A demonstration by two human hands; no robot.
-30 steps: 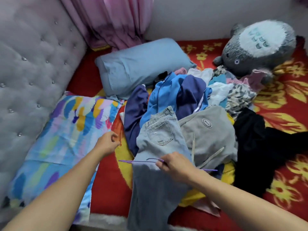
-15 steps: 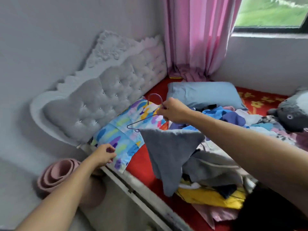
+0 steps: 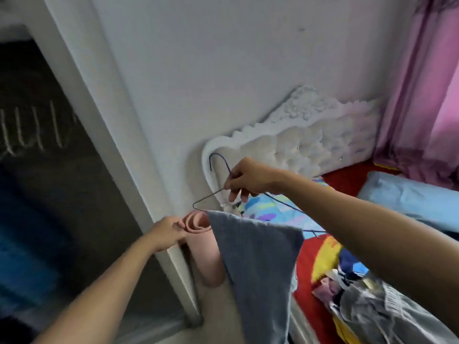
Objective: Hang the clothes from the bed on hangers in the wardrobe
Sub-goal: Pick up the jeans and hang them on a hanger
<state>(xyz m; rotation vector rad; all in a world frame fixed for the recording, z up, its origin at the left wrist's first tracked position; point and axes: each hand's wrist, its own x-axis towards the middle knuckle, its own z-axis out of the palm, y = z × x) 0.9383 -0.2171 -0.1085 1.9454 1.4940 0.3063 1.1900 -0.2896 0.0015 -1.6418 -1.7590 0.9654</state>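
Between the bed (image 3: 320,252) and the wardrobe (image 3: 49,194), the right hand (image 3: 250,178) is pinching a hanger (image 3: 206,199) with jeans (image 3: 260,264) draped over it, the left hand (image 3: 166,233) is half curled and empty, and next the hook probably needs lifting onto the wardrobe rail.

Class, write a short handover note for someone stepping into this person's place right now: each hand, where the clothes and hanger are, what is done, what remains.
Right hand: gripping the wire hanger at the neck, below its hook, held in the air.
Left hand: at the wardrobe frame, touching a rolled pink mat; holds no clothing.
Grey jeans are draped over the hanger's bar.
Done: one garment is on a hanger.
Left: hook it inside the dark wardrobe opening; then hang the clothes pile on the bed.
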